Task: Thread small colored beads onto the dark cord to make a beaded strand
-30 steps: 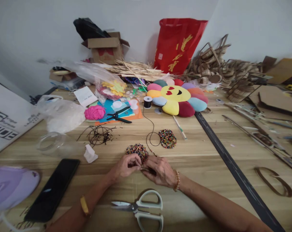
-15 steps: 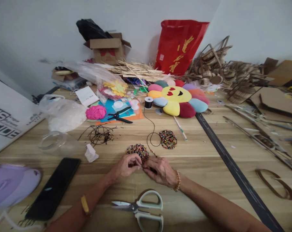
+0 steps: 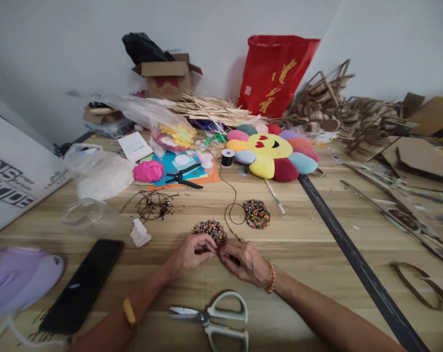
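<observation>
My left hand [image 3: 194, 250] is pinched closed just in front of a pile of small multicoloured beads [image 3: 211, 231]; what lies between its fingertips is too small to make out. Its fingertips nearly meet those of my right hand [image 3: 246, 260], whose fingers are curled together. A thin black cord [image 3: 235, 195] runs from a spool [image 3: 227, 157] down to my right hand, with a few beads threaded near its lower end. To the right lies a coil of strung beads [image 3: 257, 213]. Scissors with pale handles [image 3: 226, 308] rest below my hands, blades slightly apart.
Left are a black phone [image 3: 82, 286], a clear plastic cup [image 3: 85, 215], cord scraps [image 3: 153, 204] and crumpled white paper [image 3: 139, 233]. Black-handled pliers [image 3: 184, 178], a flower cushion [image 3: 270, 151] and a red bag [image 3: 278, 73] lie farther back. A dark strip [image 3: 353, 254] crosses the right side.
The whole view has shifted slightly, with the background a little lower and to the right. Both hands keep almost the same pinched pose by the bead pile.
</observation>
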Action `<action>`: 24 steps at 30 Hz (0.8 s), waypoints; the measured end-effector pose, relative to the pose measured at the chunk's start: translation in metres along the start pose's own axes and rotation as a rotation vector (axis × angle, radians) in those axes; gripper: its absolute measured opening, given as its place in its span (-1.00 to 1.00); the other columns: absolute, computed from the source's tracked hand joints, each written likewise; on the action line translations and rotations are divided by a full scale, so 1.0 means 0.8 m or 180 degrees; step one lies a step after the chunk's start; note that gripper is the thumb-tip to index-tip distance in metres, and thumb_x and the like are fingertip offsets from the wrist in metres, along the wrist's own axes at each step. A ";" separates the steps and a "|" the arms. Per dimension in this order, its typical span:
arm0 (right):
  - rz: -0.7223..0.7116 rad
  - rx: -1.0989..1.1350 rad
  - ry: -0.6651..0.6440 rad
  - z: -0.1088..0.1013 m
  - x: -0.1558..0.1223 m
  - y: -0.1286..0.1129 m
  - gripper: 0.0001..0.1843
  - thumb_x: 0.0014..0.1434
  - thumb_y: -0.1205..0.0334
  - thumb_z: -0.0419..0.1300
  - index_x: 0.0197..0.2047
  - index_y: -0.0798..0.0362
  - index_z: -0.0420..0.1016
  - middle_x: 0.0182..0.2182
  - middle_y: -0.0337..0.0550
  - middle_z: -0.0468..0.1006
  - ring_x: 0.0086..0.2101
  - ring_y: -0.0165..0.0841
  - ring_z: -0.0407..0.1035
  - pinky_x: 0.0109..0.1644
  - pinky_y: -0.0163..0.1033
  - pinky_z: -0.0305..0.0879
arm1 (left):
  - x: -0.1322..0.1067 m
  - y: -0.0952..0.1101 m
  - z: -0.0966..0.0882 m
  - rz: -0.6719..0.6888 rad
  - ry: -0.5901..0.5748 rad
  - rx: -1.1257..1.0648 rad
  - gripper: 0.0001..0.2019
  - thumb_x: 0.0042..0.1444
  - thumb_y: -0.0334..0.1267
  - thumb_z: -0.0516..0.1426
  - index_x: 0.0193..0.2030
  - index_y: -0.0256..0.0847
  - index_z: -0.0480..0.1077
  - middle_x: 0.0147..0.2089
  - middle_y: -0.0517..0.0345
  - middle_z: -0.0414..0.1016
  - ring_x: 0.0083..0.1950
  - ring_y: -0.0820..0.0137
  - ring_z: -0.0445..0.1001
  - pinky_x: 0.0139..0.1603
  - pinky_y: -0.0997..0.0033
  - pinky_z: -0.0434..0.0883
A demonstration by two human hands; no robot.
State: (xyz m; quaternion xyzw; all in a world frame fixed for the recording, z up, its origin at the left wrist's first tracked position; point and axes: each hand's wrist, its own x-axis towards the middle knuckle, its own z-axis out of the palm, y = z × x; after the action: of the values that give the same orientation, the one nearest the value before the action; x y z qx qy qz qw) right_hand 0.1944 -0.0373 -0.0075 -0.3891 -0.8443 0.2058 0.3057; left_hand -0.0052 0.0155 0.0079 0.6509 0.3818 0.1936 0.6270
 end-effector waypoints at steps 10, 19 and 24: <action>0.0068 0.0151 -0.0025 0.000 0.000 0.005 -0.88 0.25 0.39 0.03 -0.31 0.07 0.34 -0.42 -0.16 0.44 -0.42 -0.41 0.34 -0.34 -0.37 0.23 | -0.004 0.004 -0.008 0.0151 0.0374 0.0289 -0.81 0.03 -0.19 0.15 -0.41 -0.31 0.40 -0.51 0.18 0.45 -0.48 0.47 0.36 -0.43 0.53 0.28; 0.0143 0.0220 -0.0066 0.003 -0.001 0.008 -0.90 0.26 0.36 0.06 -0.30 0.06 0.36 -0.40 -0.17 0.46 -0.40 -0.41 0.35 -0.31 -0.37 0.24 | -0.001 0.000 -0.011 0.0274 0.0419 0.1084 -0.83 0.01 -0.24 0.16 -0.47 -0.30 0.48 -0.55 0.21 0.42 -0.53 0.51 0.25 -0.50 0.55 0.18; 0.0158 0.0215 -0.0014 0.004 0.001 0.007 -0.88 0.28 0.31 0.07 -0.31 0.07 0.38 -0.41 -0.15 0.47 -0.40 -0.40 0.37 -0.33 -0.36 0.26 | 0.000 -0.009 -0.009 0.0451 0.0337 0.1217 -0.93 -0.07 -0.33 0.19 -0.47 -0.28 0.49 -0.55 0.21 0.43 -0.53 0.51 0.26 -0.50 0.57 0.19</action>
State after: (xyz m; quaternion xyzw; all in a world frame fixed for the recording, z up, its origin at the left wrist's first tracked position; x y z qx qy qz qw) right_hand 0.1952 -0.0332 -0.0128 -0.3989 -0.8276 0.2426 0.3116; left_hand -0.0127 0.0197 0.0022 0.7721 0.3973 0.1952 0.4560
